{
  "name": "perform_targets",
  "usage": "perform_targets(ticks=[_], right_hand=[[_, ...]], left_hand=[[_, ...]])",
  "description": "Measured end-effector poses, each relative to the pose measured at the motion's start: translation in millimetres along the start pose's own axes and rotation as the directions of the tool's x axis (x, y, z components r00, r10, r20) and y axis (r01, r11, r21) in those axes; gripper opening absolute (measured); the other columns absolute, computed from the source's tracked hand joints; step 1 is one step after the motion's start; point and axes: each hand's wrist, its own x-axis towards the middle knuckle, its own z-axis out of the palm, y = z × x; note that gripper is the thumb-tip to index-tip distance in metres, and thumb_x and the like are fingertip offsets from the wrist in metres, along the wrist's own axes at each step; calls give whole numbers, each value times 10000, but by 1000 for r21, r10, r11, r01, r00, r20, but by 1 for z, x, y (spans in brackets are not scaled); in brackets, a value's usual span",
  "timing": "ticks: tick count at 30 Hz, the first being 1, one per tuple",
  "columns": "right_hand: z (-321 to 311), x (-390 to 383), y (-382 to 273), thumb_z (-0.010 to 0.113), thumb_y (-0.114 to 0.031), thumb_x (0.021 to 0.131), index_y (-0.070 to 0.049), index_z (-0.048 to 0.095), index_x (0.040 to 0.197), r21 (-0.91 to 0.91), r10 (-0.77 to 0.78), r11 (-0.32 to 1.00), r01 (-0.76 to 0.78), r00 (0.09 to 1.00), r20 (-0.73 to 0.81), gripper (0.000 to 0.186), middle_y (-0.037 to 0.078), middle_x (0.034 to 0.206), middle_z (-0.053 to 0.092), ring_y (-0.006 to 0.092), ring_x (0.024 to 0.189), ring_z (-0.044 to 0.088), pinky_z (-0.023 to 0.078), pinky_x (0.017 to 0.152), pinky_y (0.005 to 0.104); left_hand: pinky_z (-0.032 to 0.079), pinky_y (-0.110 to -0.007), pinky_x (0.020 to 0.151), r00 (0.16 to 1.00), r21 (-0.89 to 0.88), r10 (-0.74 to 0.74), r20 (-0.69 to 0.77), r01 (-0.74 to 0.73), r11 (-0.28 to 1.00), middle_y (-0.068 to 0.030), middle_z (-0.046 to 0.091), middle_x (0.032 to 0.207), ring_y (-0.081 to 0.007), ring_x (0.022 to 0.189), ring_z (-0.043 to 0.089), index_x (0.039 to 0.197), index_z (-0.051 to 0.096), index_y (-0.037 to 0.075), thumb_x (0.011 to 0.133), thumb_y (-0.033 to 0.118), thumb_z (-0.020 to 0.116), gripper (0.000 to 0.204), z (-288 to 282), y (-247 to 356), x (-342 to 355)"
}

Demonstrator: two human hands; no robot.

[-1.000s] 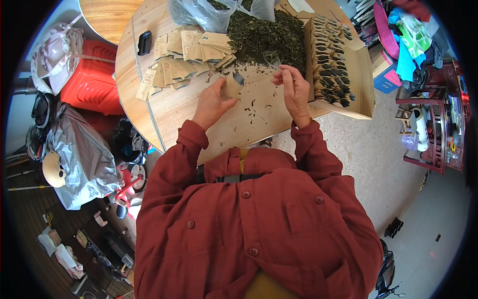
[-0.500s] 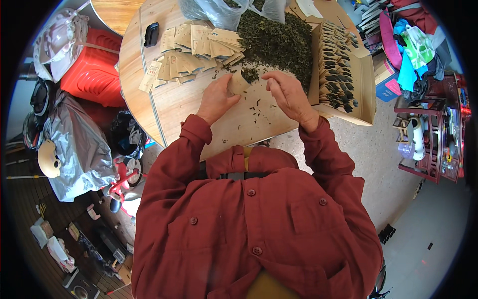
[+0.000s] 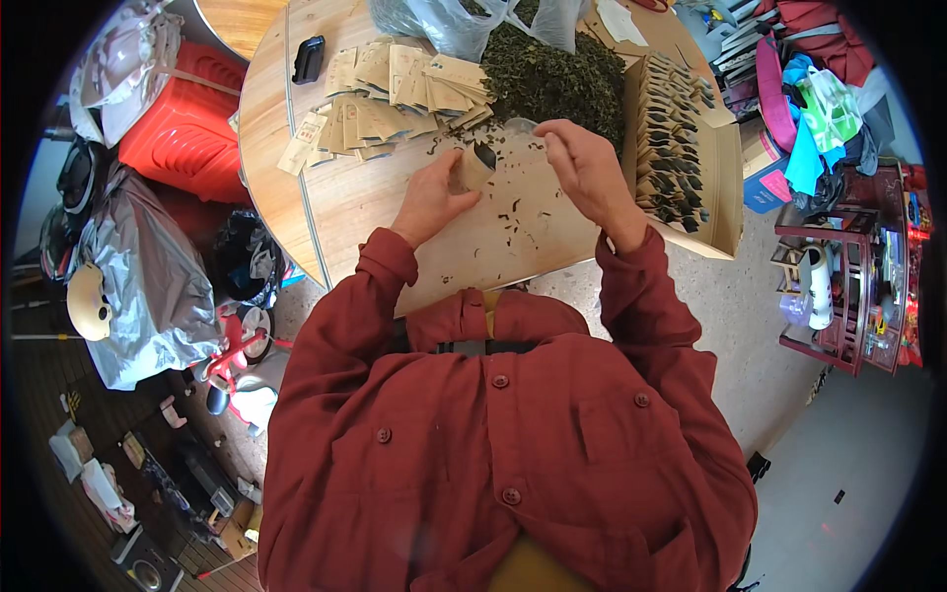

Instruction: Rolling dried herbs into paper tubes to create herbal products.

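My left hand [image 3: 432, 197] is closed on a small brown paper packet [image 3: 478, 170], held above the table. The packet's mouth is open and dark leaf shows inside. My right hand [image 3: 586, 170] pinches what looks like a spoon [image 3: 521, 125]; its pale bowl points left, at the near edge of a heap of dried leaves [image 3: 557, 84]. To the left of the heap lies a spread of flat paper packets [image 3: 380, 99]. Several filled packets [image 3: 671, 138] stand in rows in a cardboard box [image 3: 723, 183] to the right.
Leaf crumbs [image 3: 513, 222] are scattered on the round wooden table [image 3: 424, 286]. A clear plastic bag [image 3: 434, 25] sits at the far side. A black object [image 3: 309, 59] lies far left. Red plastic stools [image 3: 182, 128] stand left of the table, a dark red shelf [image 3: 848, 276] to the right.
My right hand has drawn slightly right, away from the packet, and the spoon's bowl now shows by the leaf heap. Leaf is now visible in the mouth of the packet in my left hand.
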Motion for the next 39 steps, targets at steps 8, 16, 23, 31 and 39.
perform_targets(ticks=[8,16,23,31,39], right_hand=[[42,-51,67,526,-272,970,32,623,936,674,613,477,-564,763,204,321,86,710,645,124,556,610,486,516,223],[54,-25,99,513,-230,955,62,609,896,634,756,569,-523,636,-154,313,128,702,657,160,541,639,513,486,257],[63,-19,114,480,-200,980,57,603,1006,656,723,607,-447,654,-224,286,124,773,654,169,606,650,541,539,268],[32,-23,69,452,-197,1002,39,586,1068,823,578,525,-215,800,-160,279,111,832,654,159,689,644,548,654,272],[11,-19,21,461,-167,998,13,606,1061,662,384,686,-303,923,26,240,56,822,646,88,676,598,488,604,226]], left_hand=[[490,-343,925,998,-434,-43,54,62,899,-110,613,1146,-190,1065,589,1251,509,-13,735,111,768,591,3,-15,-4],[509,-359,890,1000,-201,-22,9,23,979,-113,635,1114,-203,1046,601,1241,520,-10,737,108,763,571,-1,0,-7],[534,-330,844,999,-320,-28,17,32,947,-149,631,1100,-208,1016,608,1237,508,-47,741,112,761,580,4,-1,-8],[529,-318,774,1000,-199,-9,-20,5,980,-147,643,1024,-209,922,630,1208,537,-14,718,140,767,563,12,-12,9],[548,-283,770,999,-99,17,39,-13,995,-111,604,1109,-148,945,612,1270,490,-18,784,40,718,540,11,-12,19]])
